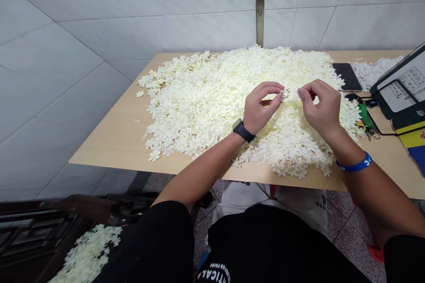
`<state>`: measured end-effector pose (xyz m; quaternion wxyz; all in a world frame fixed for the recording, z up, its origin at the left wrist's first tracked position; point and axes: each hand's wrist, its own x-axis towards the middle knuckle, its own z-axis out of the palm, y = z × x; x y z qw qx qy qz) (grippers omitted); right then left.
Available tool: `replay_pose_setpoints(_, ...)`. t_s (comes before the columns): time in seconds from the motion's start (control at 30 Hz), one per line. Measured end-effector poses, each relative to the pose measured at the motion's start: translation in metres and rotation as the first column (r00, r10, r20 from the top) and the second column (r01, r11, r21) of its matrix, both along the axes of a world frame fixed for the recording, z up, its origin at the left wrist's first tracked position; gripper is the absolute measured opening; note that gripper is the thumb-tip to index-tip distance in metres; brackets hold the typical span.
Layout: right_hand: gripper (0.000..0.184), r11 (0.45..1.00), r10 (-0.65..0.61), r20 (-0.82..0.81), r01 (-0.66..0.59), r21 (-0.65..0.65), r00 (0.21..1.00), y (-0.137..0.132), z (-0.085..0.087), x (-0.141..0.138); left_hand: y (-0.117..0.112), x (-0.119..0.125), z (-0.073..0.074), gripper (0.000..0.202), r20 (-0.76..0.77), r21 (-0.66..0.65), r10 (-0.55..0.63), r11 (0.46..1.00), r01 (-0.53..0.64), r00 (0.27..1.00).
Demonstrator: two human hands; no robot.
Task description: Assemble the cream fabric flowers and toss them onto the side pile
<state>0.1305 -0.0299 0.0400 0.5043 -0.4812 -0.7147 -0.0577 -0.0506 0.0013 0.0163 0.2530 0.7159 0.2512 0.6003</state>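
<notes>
The left hand [260, 108] and right hand [320, 108] are pinching a cream flower [284, 94] between closed fingers [275, 97], the flower heap [199, 110] lying just beneath them!

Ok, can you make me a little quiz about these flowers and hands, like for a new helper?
1. True or false: the left hand has its fingers pinching a small cream flower.
2. Where does the flat black smartphone lie? A: on the tiled floor. B: on the pale wooden table. C: on the person's knee.
3. Fill in the gap: the blue rubber wristband is on the ____ wrist.

Key: 1 true; 2 B; 3 right.
</notes>
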Motion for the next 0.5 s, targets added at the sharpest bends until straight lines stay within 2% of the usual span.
replay_pose_setpoints(0.13, 0.004, 1.0, -0.005, 0.026, 0.005, 0.006, 1.0, 0.005, -0.002, 0.006, 0.002, 0.0, -0.001, 0.024, 0.03, -0.01, 0.038, 0.999, -0.038, 0.999)
replay_pose_setpoints(0.2, 0.006, 1.0, 0.021, 0.022, -0.022, 0.02, 1.0, 0.002, -0.001, 0.003, 0.002, 0.0, -0.002, 0.023, 0.044, -0.016, 0.034, 0.999, -0.034, 0.998)
replay_pose_setpoints(0.33, 0.007, 0.99, 0.133, 0.028, -0.135, 0.048, 0.991, -0.005, 0.0, -0.007, -0.001, 0.002, -0.002, 0.021, 0.019, -0.005, -0.056, 0.998, 0.056, 0.998)
replay_pose_setpoints(0.5, 0.013, 0.989, 0.135, -0.038, -0.132, 0.07, 0.99, -0.008, -0.001, -0.011, 0.001, 0.002, -0.003, 0.021, 0.01, -0.031, -0.147, 0.989, 0.147, 0.989)
